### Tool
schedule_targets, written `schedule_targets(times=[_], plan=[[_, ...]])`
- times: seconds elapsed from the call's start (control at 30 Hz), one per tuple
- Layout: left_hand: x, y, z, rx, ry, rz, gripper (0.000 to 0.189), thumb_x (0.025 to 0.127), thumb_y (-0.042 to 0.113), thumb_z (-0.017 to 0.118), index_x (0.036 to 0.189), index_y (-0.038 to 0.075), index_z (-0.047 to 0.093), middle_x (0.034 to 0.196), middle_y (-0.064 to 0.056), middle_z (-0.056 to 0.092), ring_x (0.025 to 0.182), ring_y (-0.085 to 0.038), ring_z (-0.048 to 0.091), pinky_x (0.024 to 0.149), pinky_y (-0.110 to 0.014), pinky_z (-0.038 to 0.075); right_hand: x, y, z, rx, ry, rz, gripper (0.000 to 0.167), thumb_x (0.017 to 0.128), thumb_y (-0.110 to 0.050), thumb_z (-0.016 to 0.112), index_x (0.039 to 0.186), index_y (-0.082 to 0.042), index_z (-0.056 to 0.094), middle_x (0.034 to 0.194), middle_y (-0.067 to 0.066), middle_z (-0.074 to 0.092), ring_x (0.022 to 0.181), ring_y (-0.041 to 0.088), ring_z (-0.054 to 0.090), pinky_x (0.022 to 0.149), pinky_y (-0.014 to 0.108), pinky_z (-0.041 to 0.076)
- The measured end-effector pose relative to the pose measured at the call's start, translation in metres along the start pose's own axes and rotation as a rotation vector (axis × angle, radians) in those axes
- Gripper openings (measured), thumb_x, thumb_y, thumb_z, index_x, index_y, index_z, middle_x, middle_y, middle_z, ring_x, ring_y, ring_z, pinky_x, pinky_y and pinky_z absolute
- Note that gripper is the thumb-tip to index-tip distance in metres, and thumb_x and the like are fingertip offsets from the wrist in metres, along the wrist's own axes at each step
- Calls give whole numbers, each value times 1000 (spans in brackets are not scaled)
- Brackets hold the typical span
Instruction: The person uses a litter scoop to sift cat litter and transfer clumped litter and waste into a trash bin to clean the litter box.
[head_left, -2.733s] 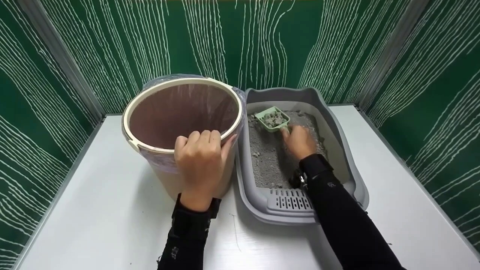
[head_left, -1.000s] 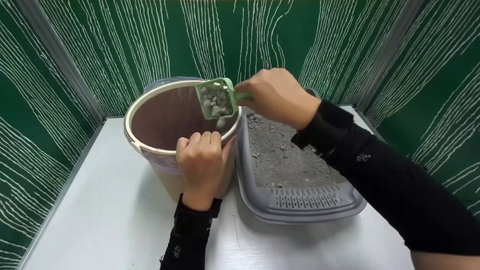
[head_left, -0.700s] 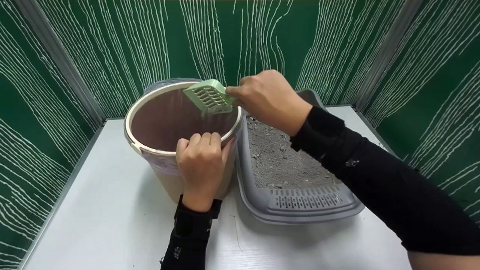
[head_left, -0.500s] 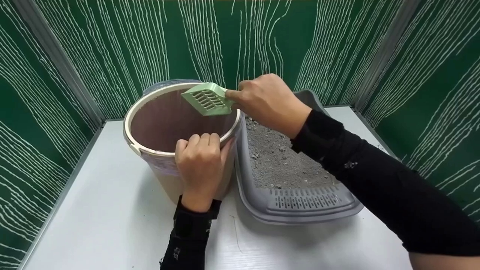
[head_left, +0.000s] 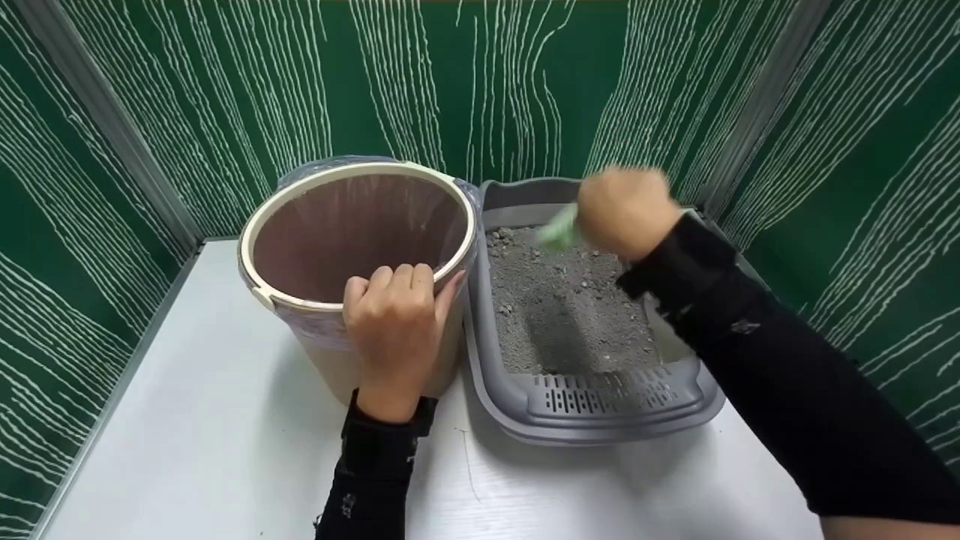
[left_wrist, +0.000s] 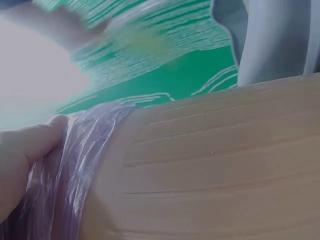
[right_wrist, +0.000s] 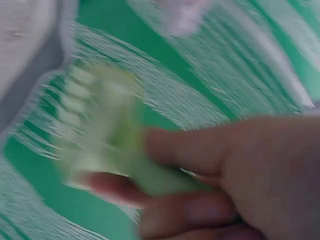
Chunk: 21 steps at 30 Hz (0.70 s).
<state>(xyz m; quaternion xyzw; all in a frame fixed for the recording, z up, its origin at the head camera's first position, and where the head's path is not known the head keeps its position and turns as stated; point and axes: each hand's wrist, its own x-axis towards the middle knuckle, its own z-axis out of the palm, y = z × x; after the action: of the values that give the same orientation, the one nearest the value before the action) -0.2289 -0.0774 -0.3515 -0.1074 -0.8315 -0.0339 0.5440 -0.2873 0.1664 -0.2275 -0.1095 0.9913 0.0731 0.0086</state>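
My left hand [head_left: 394, 330] grips the near right rim of a tall beige trash bin [head_left: 330, 345], fingers over the edge and thumb outside. In the left wrist view that thumb presses on the thin plastic liner [left_wrist: 82, 165] folded over the rim. My right hand [head_left: 626, 210] holds a green litter scoop [right_wrist: 100, 120] by its handle, above the far part of a grey litter box [head_left: 487, 322]. The scoop is blurred in the head view, and its slotted head shows in the right wrist view. Grey clumpy litter [head_left: 570, 300] covers the box floor.
Bin and litter box stand side by side on a white table [head_left: 210, 435]. Green walls [head_left: 517, 90] with white wavy lines enclose the back and sides. A slotted step [head_left: 592, 397] forms the litter box's near end.
The right hand scooped clumps from the litter, carried them over the bin and tipped them in. It has since swung right with the scoop, back above the litter box. The left hand stayed put.
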Motion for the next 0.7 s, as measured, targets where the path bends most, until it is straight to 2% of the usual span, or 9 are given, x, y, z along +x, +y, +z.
schedule_targets(times=[0.07, 0.1, 0.17, 0.23, 0.33, 0.43, 0.5, 0.63, 0.7], plan=[[0, -1, 0, 0, -2, -4, 47, 96, 48, 78, 74, 8, 64, 66, -7, 60, 63, -27, 56, 65, -43, 41, 3, -3, 19, -17, -208, -26, 81, 88, -81, 62, 93, -1, 73, 84, 12, 71, 69, 24, 69, 78, 47, 62], [0, -1, 1, -1, -1, -5, 47, 96, 48, 79, 74, 8, 64, 65, -7, 60, 62, -28, 56, 65, -43, 41, 4, -5, 28, 17, -285, -47, 94, 79, -91, 59, 99, 0, 74, 92, 14, 73, 74, 26, 71, 83, 50, 62], [0, -1, 1, -4, 1, -2, 48, 97, 48, 78, 74, 8, 64, 65, -7, 60, 62, -28, 56, 64, -43, 41, 4, -11, 46, 87, -386, -86, 90, 82, -87, 63, 103, 0, 73, 97, 13, 73, 76, 25, 70, 81, 49, 61], [0, -1, 2, -7, 2, 2, 48, 97, 48, 77, 74, 8, 63, 65, -7, 59, 62, -27, 55, 64, -43, 40, 3, -19, 59, 128, -467, -97, 73, 91, -75, 65, 100, -3, 71, 90, 7, 68, 73, 20, 63, 74, 43, 59], [0, 0, 2, -10, 5, 5, 49, 97, 49, 76, 74, 8, 63, 65, -7, 59, 61, -27, 55, 64, -43, 40, 0, -32, 76, 161, -514, -121, 49, 101, -57, 65, 83, -11, 63, 76, -1, 54, 64, 16, 55, 67, 36, 55], [0, 0, 1, -10, 5, -1, 48, 96, 48, 78, 74, 8, 64, 65, -7, 60, 62, -28, 55, 64, -43, 40, 1, -43, 90, 165, -518, -137, 53, 103, -61, 60, 75, -16, 57, 74, 0, 54, 64, 16, 55, 74, 41, 59], [0, 1, 1, -8, 2, -3, 48, 96, 48, 78, 74, 8, 64, 65, -7, 60, 62, -28, 56, 65, -43, 41, 5, -46, 100, 159, -508, -165, 53, 107, -55, 55, 70, -16, 54, 73, 1, 54, 63, 16, 53, 74, 40, 58], [1, 2, 1, 0, -6, -5, 48, 98, 49, 76, 75, 8, 65, 65, -7, 61, 62, -27, 56, 64, -42, 41, 17, -50, 117, 121, -474, -209, 45, 108, -25, 54, 65, -17, 46, 68, -1, 48, 56, 13, 42, 55, 29, 46], [1, 3, 1, 1, -7, -3, 49, 98, 49, 76, 74, 8, 65, 65, -7, 61, 62, -27, 56, 64, -42, 41, 22, -52, 123, 94, -443, -216, 42, 105, -15, 57, 65, -16, 46, 68, 1, 50, 57, 13, 44, 53, 27, 46]])
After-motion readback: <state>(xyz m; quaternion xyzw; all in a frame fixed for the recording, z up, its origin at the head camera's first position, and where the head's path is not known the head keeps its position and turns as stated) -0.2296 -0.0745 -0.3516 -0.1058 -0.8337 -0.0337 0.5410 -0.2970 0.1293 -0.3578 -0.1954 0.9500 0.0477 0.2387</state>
